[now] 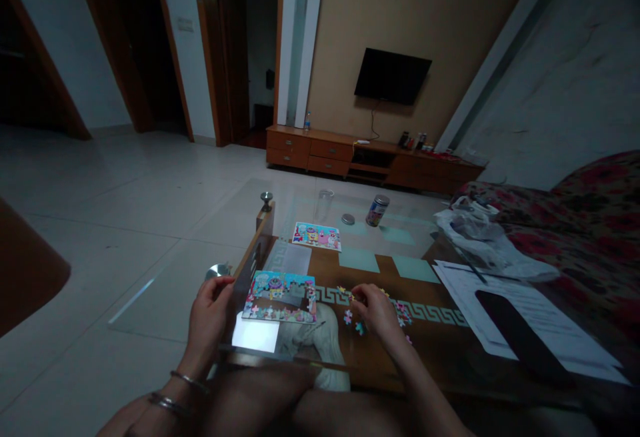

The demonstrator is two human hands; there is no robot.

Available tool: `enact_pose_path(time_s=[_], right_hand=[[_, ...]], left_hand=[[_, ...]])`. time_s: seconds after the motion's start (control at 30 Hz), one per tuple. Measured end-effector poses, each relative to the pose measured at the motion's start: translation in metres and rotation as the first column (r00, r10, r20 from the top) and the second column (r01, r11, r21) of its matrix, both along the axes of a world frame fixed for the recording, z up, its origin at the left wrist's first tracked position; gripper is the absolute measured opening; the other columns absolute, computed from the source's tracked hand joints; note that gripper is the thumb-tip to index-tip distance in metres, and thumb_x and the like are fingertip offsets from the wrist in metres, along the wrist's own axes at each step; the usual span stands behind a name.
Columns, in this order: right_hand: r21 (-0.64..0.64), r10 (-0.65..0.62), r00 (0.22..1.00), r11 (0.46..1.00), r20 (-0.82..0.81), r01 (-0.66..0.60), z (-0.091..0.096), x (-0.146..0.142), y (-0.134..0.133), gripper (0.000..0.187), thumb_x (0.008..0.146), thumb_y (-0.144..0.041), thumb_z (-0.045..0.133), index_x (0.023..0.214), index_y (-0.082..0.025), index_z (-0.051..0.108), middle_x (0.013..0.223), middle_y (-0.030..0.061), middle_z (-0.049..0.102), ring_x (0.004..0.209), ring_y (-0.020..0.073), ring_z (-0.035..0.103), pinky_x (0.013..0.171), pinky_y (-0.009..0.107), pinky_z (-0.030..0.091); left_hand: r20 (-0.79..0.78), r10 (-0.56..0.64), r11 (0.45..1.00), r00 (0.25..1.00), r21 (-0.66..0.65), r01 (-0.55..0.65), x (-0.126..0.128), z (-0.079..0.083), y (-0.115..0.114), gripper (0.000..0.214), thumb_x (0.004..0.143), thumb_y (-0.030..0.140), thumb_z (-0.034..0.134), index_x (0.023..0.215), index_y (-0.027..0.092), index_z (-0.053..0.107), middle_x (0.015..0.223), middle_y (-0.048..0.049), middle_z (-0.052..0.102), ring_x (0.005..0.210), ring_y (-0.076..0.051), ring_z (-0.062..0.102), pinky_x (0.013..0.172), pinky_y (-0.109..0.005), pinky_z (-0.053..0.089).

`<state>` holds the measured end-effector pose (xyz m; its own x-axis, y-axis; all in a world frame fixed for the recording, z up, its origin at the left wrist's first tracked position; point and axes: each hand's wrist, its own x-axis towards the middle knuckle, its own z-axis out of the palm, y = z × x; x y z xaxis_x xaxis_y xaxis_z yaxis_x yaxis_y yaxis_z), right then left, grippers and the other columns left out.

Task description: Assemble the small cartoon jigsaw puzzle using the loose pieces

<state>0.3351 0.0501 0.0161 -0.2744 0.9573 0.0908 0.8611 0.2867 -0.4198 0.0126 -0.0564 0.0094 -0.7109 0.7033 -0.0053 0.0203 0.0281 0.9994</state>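
Observation:
A partly filled colourful jigsaw puzzle board (280, 297) lies near the front edge of a glass-topped coffee table (350, 260). My left hand (210, 313) rests at the board's left edge, fingers curled against it. My right hand (376, 310) hovers over a scatter of loose puzzle pieces (400, 313) to the right of the board, fingers pinched together; what they pinch is too small to see. A reference picture card (317, 236) lies farther back on the glass.
A printed can (377, 211), a round lid (348, 219) and a clear cup (325, 200) stand at the far end. Papers with a dark flat object (515, 330) and a plastic bag (475, 230) lie at right. A floral sofa (590, 223) borders the right side.

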Motion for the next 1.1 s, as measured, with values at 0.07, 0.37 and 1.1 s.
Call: enact_pose_path(time_s=[0.07, 0.37, 1.1], right_hand=[[-0.017, -0.001, 1.000, 1.000, -0.007, 0.001, 0.0008, 0.0000, 0.0002, 0.022, 0.075, -0.014, 0.057, 0.093, -0.016, 0.068, 0.091, 0.0079, 0.065, 0.087, 0.0206, 0.060, 0.075, 0.027, 0.041], [-0.062, 0.010, 1.000, 0.998, -0.004, -0.010, 0.0031, 0.0008, 0.0023, 0.027, 0.075, -0.012, 0.056, 0.097, -0.017, 0.070, 0.092, 0.0072, 0.065, 0.087, 0.0202, 0.059, 0.077, 0.027, 0.041], [-0.098, 0.015, 0.999, 0.995, -0.033, -0.018, 0.0033, 0.0072, 0.0075, 0.034, 0.066, -0.006, 0.052, 0.093, -0.017, 0.070, 0.093, 0.0063, 0.067, 0.088, 0.0198, 0.061, 0.079, 0.028, 0.043]], left_hand=[[0.007, 0.004, 1.000, 1.000, -0.004, -0.004, 0.0002, -0.0007, 0.0004, 0.033, 0.064, 0.045, 0.061, 0.085, 0.019, 0.061, 0.086, -0.0010, 0.060, 0.083, -0.020, 0.056, 0.076, -0.032, 0.043], [0.014, -0.005, 1.000, 1.000, 0.007, 0.005, 0.0009, 0.0026, -0.0002, 0.032, 0.063, 0.043, 0.061, 0.082, 0.018, 0.062, 0.086, -0.0024, 0.061, 0.084, -0.021, 0.056, 0.077, -0.033, 0.043], [-0.014, -0.012, 1.000, 1.000, 0.007, 0.012, 0.0000, 0.0020, -0.0005, 0.032, 0.063, 0.044, 0.061, 0.082, 0.018, 0.063, 0.084, -0.0022, 0.062, 0.082, -0.021, 0.057, 0.075, -0.032, 0.044]])
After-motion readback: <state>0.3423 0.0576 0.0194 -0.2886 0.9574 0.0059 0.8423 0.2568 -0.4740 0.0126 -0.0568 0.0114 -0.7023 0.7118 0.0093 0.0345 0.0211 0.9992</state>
